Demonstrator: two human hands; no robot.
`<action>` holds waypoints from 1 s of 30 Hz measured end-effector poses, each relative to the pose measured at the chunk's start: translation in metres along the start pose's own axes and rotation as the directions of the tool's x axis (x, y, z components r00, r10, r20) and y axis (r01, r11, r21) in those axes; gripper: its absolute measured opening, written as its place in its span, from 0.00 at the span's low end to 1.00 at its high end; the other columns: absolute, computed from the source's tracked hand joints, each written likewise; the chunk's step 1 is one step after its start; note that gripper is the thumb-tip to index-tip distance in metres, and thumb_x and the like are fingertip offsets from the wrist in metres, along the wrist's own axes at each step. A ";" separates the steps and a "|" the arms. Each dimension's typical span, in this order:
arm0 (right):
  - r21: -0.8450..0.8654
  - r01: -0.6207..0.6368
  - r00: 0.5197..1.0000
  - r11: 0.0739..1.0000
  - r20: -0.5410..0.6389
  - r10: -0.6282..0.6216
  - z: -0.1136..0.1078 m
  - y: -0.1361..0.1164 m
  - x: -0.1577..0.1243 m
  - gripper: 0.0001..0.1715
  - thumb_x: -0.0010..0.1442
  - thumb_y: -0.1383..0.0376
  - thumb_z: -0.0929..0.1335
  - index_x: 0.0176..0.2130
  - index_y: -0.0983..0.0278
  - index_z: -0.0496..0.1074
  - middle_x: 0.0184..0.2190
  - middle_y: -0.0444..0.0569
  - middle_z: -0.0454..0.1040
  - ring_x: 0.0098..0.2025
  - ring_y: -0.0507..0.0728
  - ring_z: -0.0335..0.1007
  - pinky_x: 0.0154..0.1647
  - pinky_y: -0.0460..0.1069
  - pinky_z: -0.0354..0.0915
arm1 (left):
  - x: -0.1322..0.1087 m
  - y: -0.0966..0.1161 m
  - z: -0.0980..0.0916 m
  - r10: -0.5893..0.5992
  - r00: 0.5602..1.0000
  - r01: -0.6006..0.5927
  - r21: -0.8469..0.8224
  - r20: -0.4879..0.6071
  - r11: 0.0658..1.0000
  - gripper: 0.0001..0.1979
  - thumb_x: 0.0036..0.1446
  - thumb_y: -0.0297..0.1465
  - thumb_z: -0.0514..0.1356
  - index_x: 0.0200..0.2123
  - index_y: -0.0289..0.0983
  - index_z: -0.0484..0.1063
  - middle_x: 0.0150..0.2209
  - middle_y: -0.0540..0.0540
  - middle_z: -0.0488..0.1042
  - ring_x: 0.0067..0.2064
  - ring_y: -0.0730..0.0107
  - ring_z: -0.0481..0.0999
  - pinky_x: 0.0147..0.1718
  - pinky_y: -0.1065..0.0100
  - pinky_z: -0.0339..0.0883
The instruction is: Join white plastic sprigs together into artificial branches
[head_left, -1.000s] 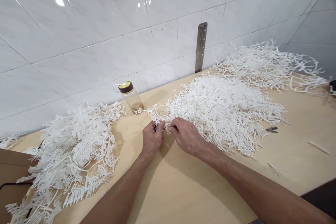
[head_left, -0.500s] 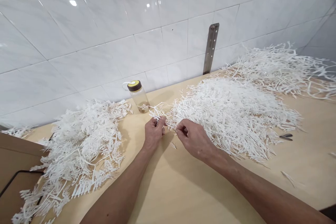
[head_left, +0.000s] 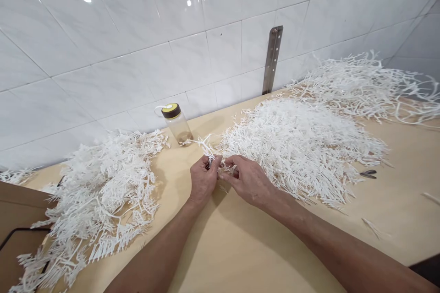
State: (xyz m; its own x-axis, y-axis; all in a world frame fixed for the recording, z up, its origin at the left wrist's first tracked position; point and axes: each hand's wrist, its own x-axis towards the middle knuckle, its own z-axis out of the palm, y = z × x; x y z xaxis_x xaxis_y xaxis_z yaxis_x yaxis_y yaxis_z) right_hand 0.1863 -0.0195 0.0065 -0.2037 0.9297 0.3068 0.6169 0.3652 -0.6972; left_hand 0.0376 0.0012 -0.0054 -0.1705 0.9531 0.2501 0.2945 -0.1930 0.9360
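Note:
My left hand (head_left: 203,177) is closed, thumb against fingers, on a small bunch of white branching plastic sprigs (head_left: 206,146) whose tips stick out above it. Close on its right, my right hand (head_left: 248,178) has thumb and forefinger closed around white strands at the left fingertips; the exact grip is partly hidden. Behind my right hand spreads a big heap of short white sprigs (head_left: 295,139). Another heap of fuller, branched white pieces (head_left: 113,187) lies to the left.
A clear bottle with a dark and yellow lid (head_left: 177,123) stands behind my left hand. Longer white strands (head_left: 364,84) pile up at the back right. Small dark snips (head_left: 368,174) lie right of the heap. A cardboard box (head_left: 20,219) is at far left, a metal bracket (head_left: 272,59) against the tiled wall.
My right hand has moved left, its fingertips now meeting those of my left hand. The view has shifted slightly.

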 end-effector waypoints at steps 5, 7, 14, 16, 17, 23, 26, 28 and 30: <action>-0.017 0.071 0.994 0.997 -0.086 -0.072 -0.001 0.002 0.002 0.05 0.63 0.70 0.66 0.34 0.63 0.71 0.33 0.47 0.76 0.34 0.55 0.71 0.38 0.50 0.62 | -0.003 0.003 0.002 -0.025 0.999 0.026 -0.038 0.029 0.999 0.17 0.55 0.43 0.64 0.23 0.37 0.71 0.16 0.55 0.64 0.20 0.75 0.62 0.22 0.72 0.58; -0.036 0.054 0.994 0.998 -0.092 -0.057 -0.002 0.003 0.003 0.05 0.63 0.70 0.66 0.35 0.63 0.71 0.33 0.47 0.76 0.34 0.55 0.71 0.38 0.50 0.63 | -0.002 0.002 0.003 -0.056 0.998 0.058 -0.082 0.024 0.995 0.17 0.54 0.43 0.65 0.23 0.37 0.71 0.16 0.54 0.65 0.19 0.76 0.62 0.22 0.72 0.58; -0.034 0.054 0.995 0.998 -0.081 -0.056 -0.004 0.005 0.004 0.08 0.63 0.71 0.65 0.33 0.63 0.70 0.32 0.47 0.76 0.33 0.55 0.70 0.37 0.50 0.62 | 0.003 -0.001 0.002 -0.130 0.991 0.134 -0.205 0.032 0.970 0.17 0.51 0.45 0.67 0.24 0.36 0.72 0.20 0.53 0.70 0.18 0.78 0.63 0.19 0.72 0.57; -0.041 0.059 0.996 0.997 -0.063 -0.062 -0.004 0.006 0.004 0.09 0.64 0.71 0.64 0.32 0.63 0.69 0.32 0.47 0.75 0.33 0.55 0.69 0.36 0.49 0.60 | 0.002 0.001 0.003 -0.152 0.988 0.155 -0.207 0.031 0.966 0.18 0.51 0.45 0.67 0.24 0.36 0.71 0.18 0.54 0.68 0.17 0.78 0.62 0.17 0.73 0.55; -0.053 0.062 0.997 0.997 -0.049 -0.064 -0.004 0.006 0.005 0.09 0.65 0.71 0.64 0.32 0.63 0.69 0.32 0.47 0.75 0.33 0.55 0.68 0.36 0.49 0.60 | 0.002 0.001 0.003 -0.161 0.986 0.164 -0.204 0.029 0.965 0.18 0.51 0.45 0.67 0.23 0.37 0.71 0.17 0.54 0.66 0.17 0.78 0.61 0.17 0.73 0.55; -0.121 0.146 0.987 0.982 0.091 -0.135 -0.002 0.001 -0.003 0.10 0.67 0.72 0.59 0.33 0.63 0.65 0.32 0.49 0.71 0.32 0.55 0.63 0.33 0.50 0.55 | 0.004 -0.002 0.003 -0.185 0.981 0.192 -0.198 0.052 0.961 0.19 0.49 0.44 0.68 0.21 0.36 0.67 0.15 0.55 0.64 0.18 0.79 0.61 0.18 0.74 0.56; -0.067 0.221 0.968 0.973 0.140 -0.210 -0.001 -0.007 -0.010 0.09 0.66 0.72 0.60 0.34 0.63 0.64 0.32 0.47 0.70 0.31 0.54 0.62 0.33 0.49 0.54 | 0.012 -0.002 -0.001 -0.215 0.977 0.212 -0.218 0.011 0.953 0.20 0.47 0.45 0.68 0.22 0.36 0.67 0.17 0.54 0.66 0.17 0.80 0.60 0.17 0.75 0.55; -0.029 0.255 0.957 0.966 0.152 -0.248 0.001 -0.010 -0.013 0.09 0.66 0.72 0.61 0.34 0.62 0.64 0.31 0.45 0.70 0.31 0.54 0.62 0.33 0.49 0.54 | 0.016 0.001 -0.005 -0.251 0.967 0.251 -0.238 0.030 0.938 0.21 0.47 0.46 0.69 0.23 0.35 0.68 0.18 0.53 0.69 0.17 0.80 0.61 0.16 0.74 0.54; -0.036 0.242 0.961 0.970 0.146 -0.235 0.002 -0.010 -0.013 0.09 0.65 0.72 0.61 0.33 0.62 0.63 0.30 0.45 0.70 0.31 0.54 0.62 0.32 0.49 0.54 | 0.017 0.004 -0.007 -0.257 0.964 0.267 -0.284 0.073 0.921 0.21 0.46 0.47 0.69 0.26 0.34 0.72 0.23 0.50 0.73 0.19 0.79 0.65 0.17 0.74 0.58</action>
State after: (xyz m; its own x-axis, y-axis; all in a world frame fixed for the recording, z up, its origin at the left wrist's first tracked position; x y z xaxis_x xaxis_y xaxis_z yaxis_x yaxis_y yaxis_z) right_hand 0.1817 -0.0346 0.0081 -0.4515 0.8147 0.3637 0.5758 0.5775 -0.5788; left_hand 0.0293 0.0151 0.0046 -0.1718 0.9850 -0.0176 -0.0411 0.0107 0.9991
